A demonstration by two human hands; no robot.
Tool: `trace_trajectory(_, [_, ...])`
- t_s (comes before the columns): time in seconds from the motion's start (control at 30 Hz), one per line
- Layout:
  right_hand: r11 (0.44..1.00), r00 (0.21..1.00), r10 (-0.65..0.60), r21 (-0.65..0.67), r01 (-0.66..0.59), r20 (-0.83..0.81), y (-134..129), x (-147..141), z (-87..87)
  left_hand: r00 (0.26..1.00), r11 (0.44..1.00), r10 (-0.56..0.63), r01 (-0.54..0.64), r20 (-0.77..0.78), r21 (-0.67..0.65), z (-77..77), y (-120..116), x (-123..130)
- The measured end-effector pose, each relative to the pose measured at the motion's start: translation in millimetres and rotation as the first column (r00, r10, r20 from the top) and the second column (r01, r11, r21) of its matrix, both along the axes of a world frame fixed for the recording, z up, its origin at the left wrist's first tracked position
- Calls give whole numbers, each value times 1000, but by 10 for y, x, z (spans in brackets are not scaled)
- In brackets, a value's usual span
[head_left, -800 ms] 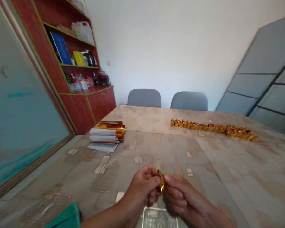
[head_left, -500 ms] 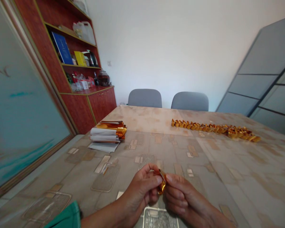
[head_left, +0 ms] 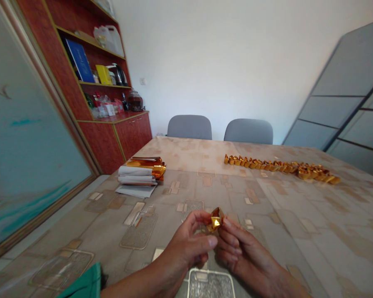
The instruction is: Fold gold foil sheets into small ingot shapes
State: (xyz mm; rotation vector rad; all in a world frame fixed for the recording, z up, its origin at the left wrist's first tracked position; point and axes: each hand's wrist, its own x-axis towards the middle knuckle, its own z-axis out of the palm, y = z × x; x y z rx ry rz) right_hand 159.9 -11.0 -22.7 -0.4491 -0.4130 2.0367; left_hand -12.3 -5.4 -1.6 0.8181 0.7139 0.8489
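Observation:
A small folded gold foil paper ingot (head_left: 216, 221) is held between my two hands above the near part of the table. My left hand (head_left: 191, 240) has its fingertips against the ingot's left side, with the thumb a little below it. My right hand (head_left: 240, 248) pinches its right side between thumb and fingers. Far to the right on the table lies a long row of folded gold paper ingots (head_left: 267, 165). At the left rests a stack of gold foil paper sheets (head_left: 139, 176), their white backs partly showing.
A patterned cloth covers the table (head_left: 174, 153). Two grey chairs (head_left: 189, 127) (head_left: 248, 130) stand at its far side. A red shelf cabinet (head_left: 115, 132) with several bottles and boxes is at the left, beside a glass panel (head_left: 34, 157). Grey panels (head_left: 338, 78) stand at the right.
The gold paper ingot has been turned and lifted slightly, so a shiny pointed face now shows. My left thumb has come off it, and my right fingers have loosened and shifted.

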Motion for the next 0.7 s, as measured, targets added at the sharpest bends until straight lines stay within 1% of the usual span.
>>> trace_trajectory(0.03, [1000, 1000, -3, 11, 3, -16, -7, -4, 8, 1000, 1000, 3, -3, -1, 18, -26, -6, 17])
trace_trajectory(0.17, [998, 999, 16, 54, -14, -44, -43, -29, 38, 996, 996, 82, -83, 32, 38, -113, -8, 83])
trace_trajectory(0.27, [997, 998, 43, 62, -40, -45, -42, -24, 45, 996, 993, 77, -81, 44, 85, -109, 16, 63])
trace_trajectory(0.4, [994, 992, 100, 58, -96, -71, -22, 40, 40, 999, 983, 25, -21, -20, 181, -11, 93, -56])
trace_trajectory(0.5, [980, 979, 189, 81, -182, -78, -34, 87, 60, 995, 967, -7, 32, -97, 252, 50, 175, -135])
trace_trajectory(0.57, [967, 968, 242, 101, -235, -67, -50, 101, 80, 991, 953, -68, 99, -114, 288, 54, 220, -161])
trace_trajectory(0.63, [958, 961, 272, 108, -266, -46, -59, 105, 93, 984, 945, -156, 174, -85, 277, 35, 243, -168])
trace_trajectory(0.7, [957, 961, 277, 98, -274, -16, -58, 103, 86, 975, 946, -221, 223, -36, 234, 7, 243, -161])
